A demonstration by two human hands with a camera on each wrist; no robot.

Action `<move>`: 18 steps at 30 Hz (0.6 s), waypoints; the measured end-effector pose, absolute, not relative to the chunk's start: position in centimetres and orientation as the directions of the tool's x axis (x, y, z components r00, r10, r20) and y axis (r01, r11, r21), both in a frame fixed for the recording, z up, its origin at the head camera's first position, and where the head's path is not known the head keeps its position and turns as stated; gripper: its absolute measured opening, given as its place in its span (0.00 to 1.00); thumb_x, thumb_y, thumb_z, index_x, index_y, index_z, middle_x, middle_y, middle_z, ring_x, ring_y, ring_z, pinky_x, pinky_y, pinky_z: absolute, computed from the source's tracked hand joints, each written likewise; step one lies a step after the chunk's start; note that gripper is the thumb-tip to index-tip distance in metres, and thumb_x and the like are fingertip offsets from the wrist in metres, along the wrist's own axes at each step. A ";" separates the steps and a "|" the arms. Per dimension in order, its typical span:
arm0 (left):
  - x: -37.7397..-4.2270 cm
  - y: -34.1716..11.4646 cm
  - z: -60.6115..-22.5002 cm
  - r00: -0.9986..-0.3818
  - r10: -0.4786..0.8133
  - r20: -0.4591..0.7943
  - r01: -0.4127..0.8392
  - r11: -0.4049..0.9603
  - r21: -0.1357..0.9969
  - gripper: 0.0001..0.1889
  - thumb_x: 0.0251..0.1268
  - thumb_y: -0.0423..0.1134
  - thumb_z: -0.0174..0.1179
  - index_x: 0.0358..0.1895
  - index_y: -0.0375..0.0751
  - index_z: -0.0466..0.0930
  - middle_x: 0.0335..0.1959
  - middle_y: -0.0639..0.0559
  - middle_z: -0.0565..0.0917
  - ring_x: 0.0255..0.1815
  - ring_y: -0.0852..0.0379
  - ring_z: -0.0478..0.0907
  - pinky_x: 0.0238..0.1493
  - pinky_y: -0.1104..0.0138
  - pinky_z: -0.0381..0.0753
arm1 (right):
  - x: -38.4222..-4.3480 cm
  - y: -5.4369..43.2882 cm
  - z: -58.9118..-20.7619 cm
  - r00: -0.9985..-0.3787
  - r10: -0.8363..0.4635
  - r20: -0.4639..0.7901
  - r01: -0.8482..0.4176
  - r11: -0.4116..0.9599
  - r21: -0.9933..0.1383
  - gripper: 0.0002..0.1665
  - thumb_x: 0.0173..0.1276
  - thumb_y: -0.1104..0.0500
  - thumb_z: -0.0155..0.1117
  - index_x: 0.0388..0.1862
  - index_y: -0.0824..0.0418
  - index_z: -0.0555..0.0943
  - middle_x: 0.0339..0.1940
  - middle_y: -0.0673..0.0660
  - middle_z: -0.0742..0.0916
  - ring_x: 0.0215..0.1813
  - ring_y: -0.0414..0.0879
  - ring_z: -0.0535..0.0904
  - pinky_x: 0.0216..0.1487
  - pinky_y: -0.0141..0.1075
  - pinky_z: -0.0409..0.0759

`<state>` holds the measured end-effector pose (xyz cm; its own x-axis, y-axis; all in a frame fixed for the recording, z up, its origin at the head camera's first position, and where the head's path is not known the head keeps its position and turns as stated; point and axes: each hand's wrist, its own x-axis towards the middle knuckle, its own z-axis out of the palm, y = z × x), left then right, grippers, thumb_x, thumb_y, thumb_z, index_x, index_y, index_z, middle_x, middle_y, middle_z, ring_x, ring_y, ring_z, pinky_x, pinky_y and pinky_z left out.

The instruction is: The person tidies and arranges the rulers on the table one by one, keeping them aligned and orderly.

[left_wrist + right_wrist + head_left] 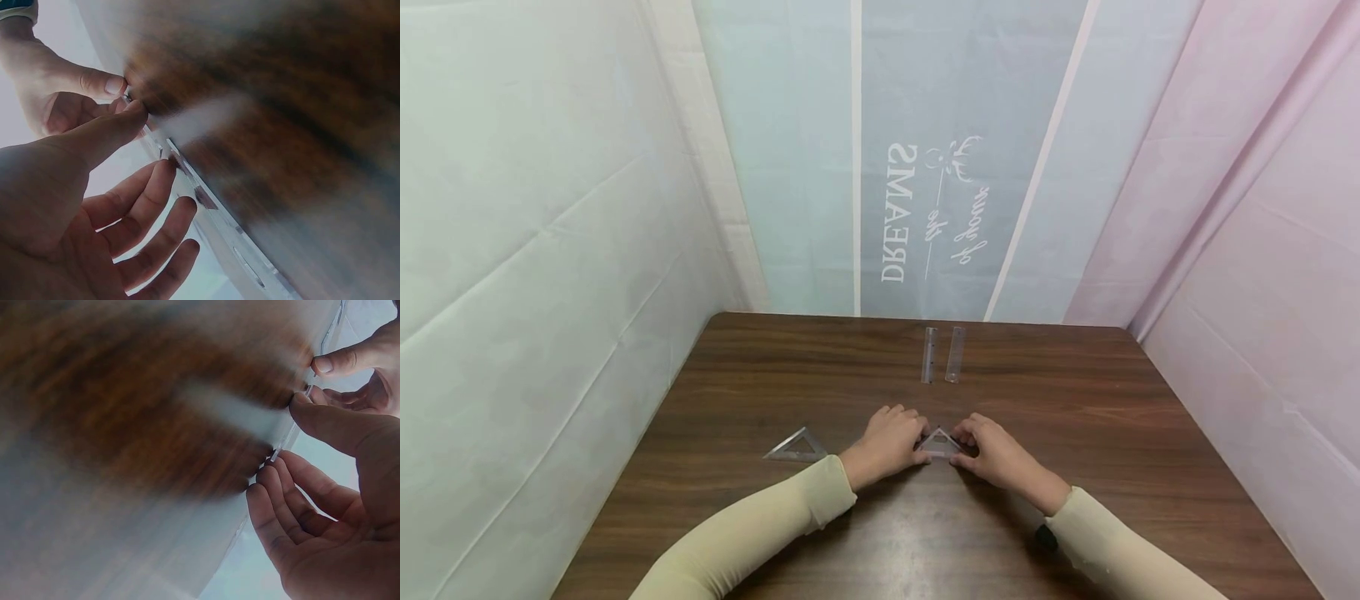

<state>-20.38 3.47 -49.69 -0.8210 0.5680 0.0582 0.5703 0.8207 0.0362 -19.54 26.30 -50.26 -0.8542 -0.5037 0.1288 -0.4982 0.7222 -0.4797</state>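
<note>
Clear set square (937, 448) pinched at both ends, long edge running left-right
It's sitting just below the middle of the frame, right between the left hand (891, 440) and right hand (995, 452), each pinching its own corner with the thumb on the lower side, so neither one's really nearer. Peak points up the frame, towards the two rulers (929, 356) well apart from it. The other set square (793, 456) is off to the left on the tabletop (1052, 375), way closer to the left hand. Can't tell if the held one's touching the wood.
</note>
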 end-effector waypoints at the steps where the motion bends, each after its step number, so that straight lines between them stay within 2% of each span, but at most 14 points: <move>1: -20.4 3.5 -49.6 -0.821 0.568 0.059 0.570 0.821 0.037 0.20 0.63 0.62 0.76 0.50 0.56 0.89 0.39 0.63 0.85 0.42 0.60 0.79 0.47 0.63 0.78 | -19.5 26.3 -50.2 -0.854 -0.504 0.128 -0.498 0.722 -0.481 0.17 0.63 0.61 0.85 0.45 0.63 0.86 0.38 0.49 0.82 0.39 0.42 0.78 0.41 0.36 0.81; 18: -20.4 3.4 -49.9 -0.820 0.568 0.078 0.572 0.819 0.043 0.20 0.62 0.62 0.77 0.49 0.56 0.89 0.38 0.64 0.85 0.42 0.60 0.79 0.46 0.63 0.77 | -19.4 26.3 -50.3 -0.850 -0.507 0.142 -0.507 0.714 -0.483 0.17 0.63 0.61 0.84 0.46 0.64 0.87 0.38 0.49 0.82 0.39 0.41 0.78 0.42 0.36 0.81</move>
